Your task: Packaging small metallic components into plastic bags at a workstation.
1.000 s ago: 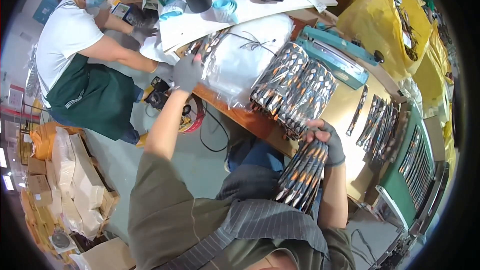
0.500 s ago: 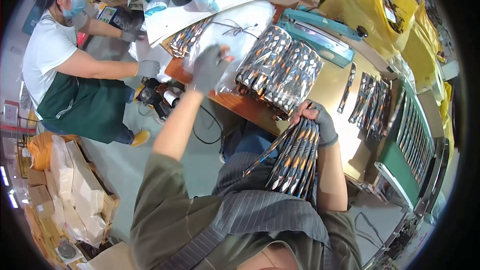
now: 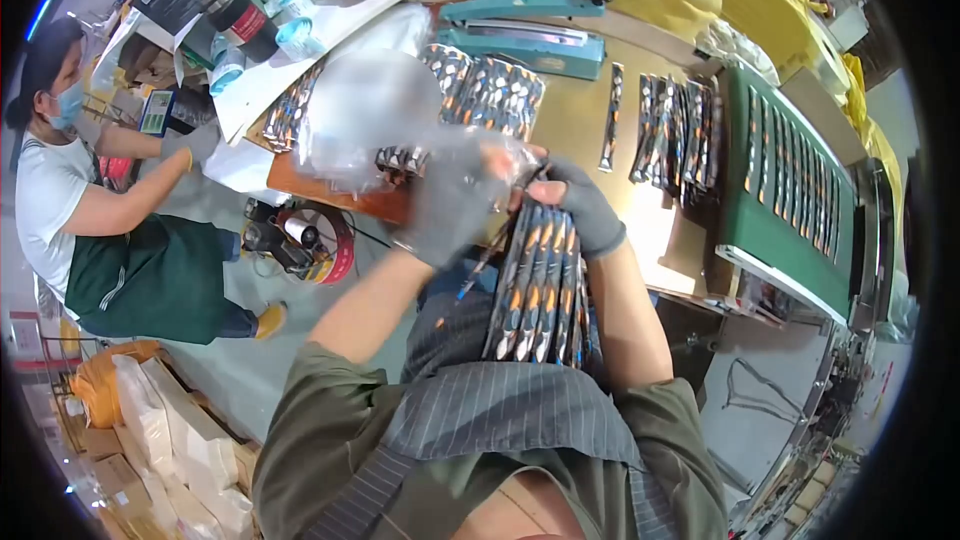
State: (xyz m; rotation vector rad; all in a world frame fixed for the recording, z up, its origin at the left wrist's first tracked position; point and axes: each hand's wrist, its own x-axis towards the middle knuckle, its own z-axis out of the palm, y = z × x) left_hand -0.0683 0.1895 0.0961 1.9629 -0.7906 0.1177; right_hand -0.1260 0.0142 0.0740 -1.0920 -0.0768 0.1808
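Note:
A bundle of slim dark sticks with orange and white patterning [image 3: 540, 280] hangs from my right hand [image 3: 585, 208], its fingers closed around the top ends. My left hand [image 3: 450, 200], in a grey fingerless glove, pinches a clear plastic bag [image 3: 370, 110] by its edge beside the top of the bundle. Motion blurs both the bag and that hand, so how far the bag reaches over the sticks cannot be seen. Behind the bag, plastic-wrapped packs of similar sticks [image 3: 505, 95] lie on the table, partly covered.
Beyond the packs stands a teal bag sealer [image 3: 530, 45]. Loose sticks [image 3: 672, 130] lie at right, beside a green conveyor belt [image 3: 735, 170] carrying a row of them. A white shelf [image 3: 340, 25] holds a dark bottle [image 3: 238, 20] and tape rolls. A co-worker [image 3: 100, 200] stands left.
My left hand has come right and nearer to my right hand, bringing a plastic bag with it. The bundle has shifted slightly left, and the whole view has turned.

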